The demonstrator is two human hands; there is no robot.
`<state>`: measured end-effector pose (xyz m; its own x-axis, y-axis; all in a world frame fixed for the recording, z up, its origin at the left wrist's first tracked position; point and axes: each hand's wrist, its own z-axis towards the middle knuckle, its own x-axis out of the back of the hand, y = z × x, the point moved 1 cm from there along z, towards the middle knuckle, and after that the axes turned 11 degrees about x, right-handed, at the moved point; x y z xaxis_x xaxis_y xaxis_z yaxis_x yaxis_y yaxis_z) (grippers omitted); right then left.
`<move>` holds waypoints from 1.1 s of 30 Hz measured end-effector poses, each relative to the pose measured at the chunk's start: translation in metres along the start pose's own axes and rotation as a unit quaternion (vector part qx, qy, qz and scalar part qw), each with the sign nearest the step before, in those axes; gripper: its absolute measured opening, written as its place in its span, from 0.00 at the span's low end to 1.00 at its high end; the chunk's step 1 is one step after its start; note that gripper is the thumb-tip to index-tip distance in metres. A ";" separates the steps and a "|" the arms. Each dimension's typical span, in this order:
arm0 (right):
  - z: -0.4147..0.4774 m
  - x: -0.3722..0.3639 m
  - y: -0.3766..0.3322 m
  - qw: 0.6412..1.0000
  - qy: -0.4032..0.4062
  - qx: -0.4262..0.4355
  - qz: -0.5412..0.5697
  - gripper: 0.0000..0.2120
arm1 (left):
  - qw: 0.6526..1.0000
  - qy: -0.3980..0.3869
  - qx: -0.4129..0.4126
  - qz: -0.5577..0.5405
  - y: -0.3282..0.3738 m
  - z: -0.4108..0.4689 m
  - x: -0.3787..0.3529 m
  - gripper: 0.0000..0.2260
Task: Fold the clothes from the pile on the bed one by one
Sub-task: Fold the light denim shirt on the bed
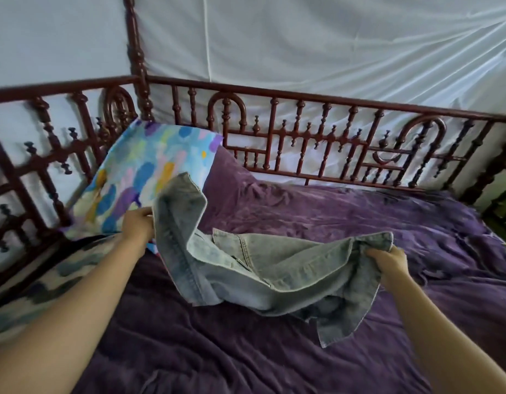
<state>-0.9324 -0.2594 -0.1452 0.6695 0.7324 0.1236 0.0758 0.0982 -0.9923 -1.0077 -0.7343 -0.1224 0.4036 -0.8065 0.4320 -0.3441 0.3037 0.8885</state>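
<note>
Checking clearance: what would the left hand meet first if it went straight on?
The left hand grips the denim, so its raised fold comes first; beyond it probably the pillow, though depth is unclear.

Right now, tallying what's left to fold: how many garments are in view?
1: the denim garment, held over the purple bedspread between left hand and right hand. Patterned cloth lower left: unclear. Others may lie out of view.

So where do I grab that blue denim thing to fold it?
Probably by its two far ends, coming in from the outer sides: the left hand holds the thick seamed edge raised, and the right hand holds a bunched edge. The denim garment sags in the middle toward the purple blanket, so end holds should stretch it flat.
</note>
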 end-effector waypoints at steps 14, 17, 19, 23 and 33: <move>-0.072 -0.089 0.050 0.819 -0.425 0.148 -0.355 0.29 | 0.987 -0.116 -0.109 -0.014 0.025 -0.030 -0.077 0.09; -0.082 -0.089 0.065 0.826 -0.431 0.104 -0.348 0.29 | 0.992 -0.072 -0.073 -0.068 0.024 -0.014 -0.060 0.09; -0.084 -0.081 0.080 0.830 -0.423 0.061 -0.360 0.30 | 0.998 -0.010 -0.036 -0.056 0.004 0.004 -0.038 0.11; -0.085 -0.053 0.122 0.791 -0.421 -0.009 -0.443 0.27 | 0.987 0.016 0.051 0.150 -0.063 0.019 -0.011 0.14; -0.095 -0.017 0.195 0.750 -0.415 -0.106 -0.504 0.11 | 0.919 -0.217 0.064 0.323 -0.159 -0.073 -0.114 0.04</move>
<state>-0.8588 -0.3173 -0.3415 -0.4905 0.5331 0.6893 0.4086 0.8394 -0.3584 -0.9373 -0.6537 -0.3016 -0.2856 -0.6140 0.7359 -0.5018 0.7500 0.4310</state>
